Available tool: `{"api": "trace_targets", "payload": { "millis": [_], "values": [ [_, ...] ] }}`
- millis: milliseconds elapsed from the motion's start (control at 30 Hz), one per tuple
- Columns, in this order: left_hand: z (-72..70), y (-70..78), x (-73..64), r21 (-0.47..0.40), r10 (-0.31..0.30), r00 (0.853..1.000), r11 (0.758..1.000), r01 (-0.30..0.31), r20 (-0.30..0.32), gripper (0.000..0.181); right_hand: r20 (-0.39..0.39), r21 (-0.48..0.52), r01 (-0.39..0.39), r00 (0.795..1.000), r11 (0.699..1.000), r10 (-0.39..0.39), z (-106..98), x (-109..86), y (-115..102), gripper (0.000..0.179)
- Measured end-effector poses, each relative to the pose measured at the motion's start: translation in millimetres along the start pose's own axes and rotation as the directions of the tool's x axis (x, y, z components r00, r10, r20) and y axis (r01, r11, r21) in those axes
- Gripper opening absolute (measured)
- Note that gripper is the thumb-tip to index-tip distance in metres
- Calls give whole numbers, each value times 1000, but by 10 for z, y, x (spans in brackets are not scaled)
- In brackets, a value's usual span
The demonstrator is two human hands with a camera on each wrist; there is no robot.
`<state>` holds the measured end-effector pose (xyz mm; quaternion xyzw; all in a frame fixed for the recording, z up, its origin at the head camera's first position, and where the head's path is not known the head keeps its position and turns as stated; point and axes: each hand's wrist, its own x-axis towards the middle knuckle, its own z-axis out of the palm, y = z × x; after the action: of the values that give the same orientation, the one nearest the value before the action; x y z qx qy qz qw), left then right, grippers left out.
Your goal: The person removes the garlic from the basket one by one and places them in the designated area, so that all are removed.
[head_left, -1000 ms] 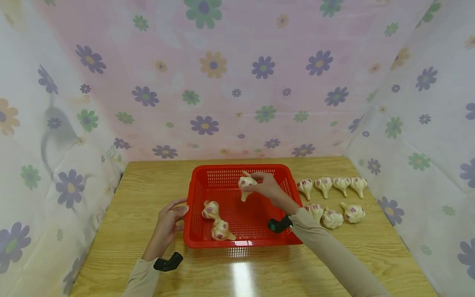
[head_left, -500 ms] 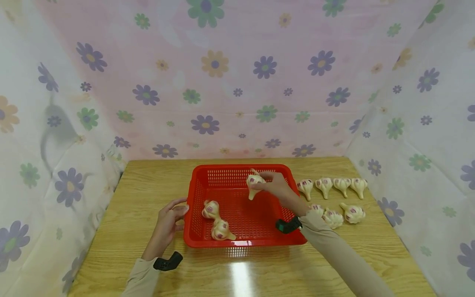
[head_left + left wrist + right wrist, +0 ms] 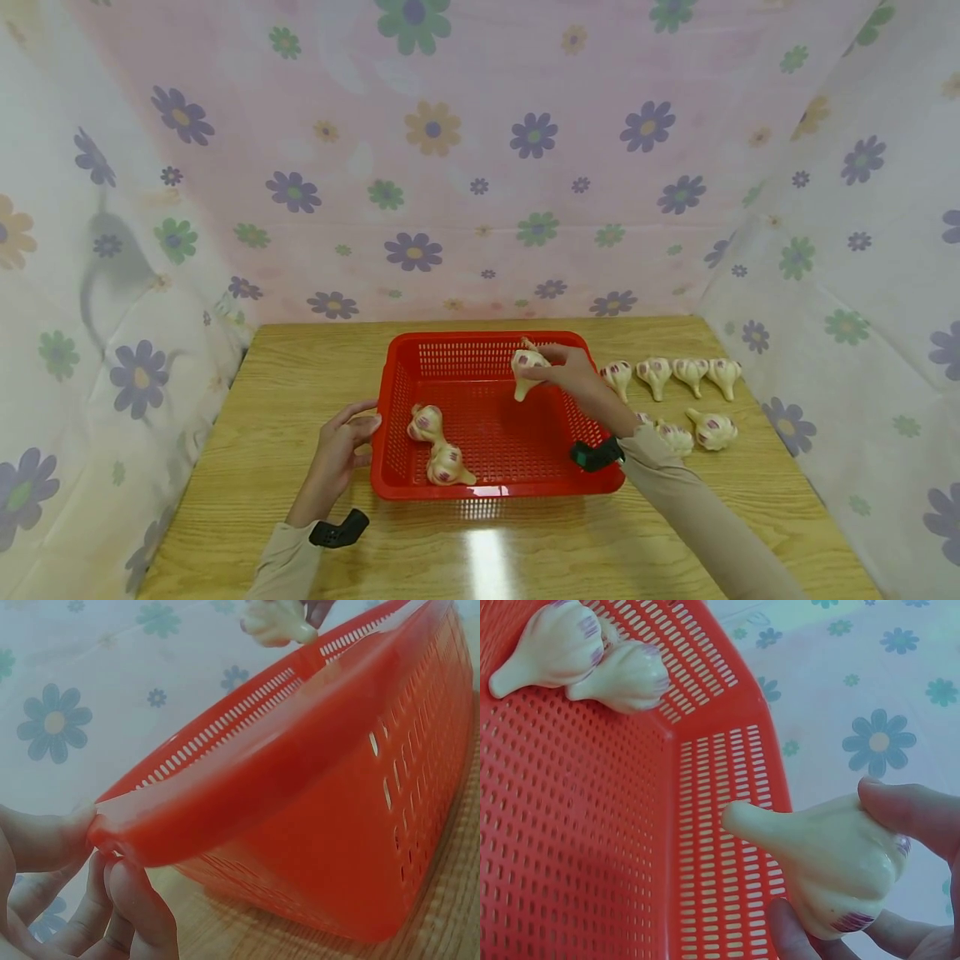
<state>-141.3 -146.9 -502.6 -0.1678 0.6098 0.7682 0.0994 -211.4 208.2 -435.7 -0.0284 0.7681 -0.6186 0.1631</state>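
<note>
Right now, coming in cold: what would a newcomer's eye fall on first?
The red basket mid-table, its left rim pinched by the left hand, with two bulbs lying inside on the left. Next, the garlic in the right hand, above the basket toward its far right. Then the flowered cloth behind it all.

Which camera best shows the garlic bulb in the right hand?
The right wrist view: the bulb looms large, stem and purple marks clear. The head view shows it small, partly covered by the hand; the left wrist view catches part at its top edge.
</note>
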Motion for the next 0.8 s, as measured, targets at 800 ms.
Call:
{"api": "trace_targets", "payload": {
  "millis": [800],
  "values": [
    [2, -1, -2, -4, 3, 1000, 1000, -3, -7, 43, -26, -85, -41, 999, 996, 39, -451, -190, 80, 75]
  ]
}}
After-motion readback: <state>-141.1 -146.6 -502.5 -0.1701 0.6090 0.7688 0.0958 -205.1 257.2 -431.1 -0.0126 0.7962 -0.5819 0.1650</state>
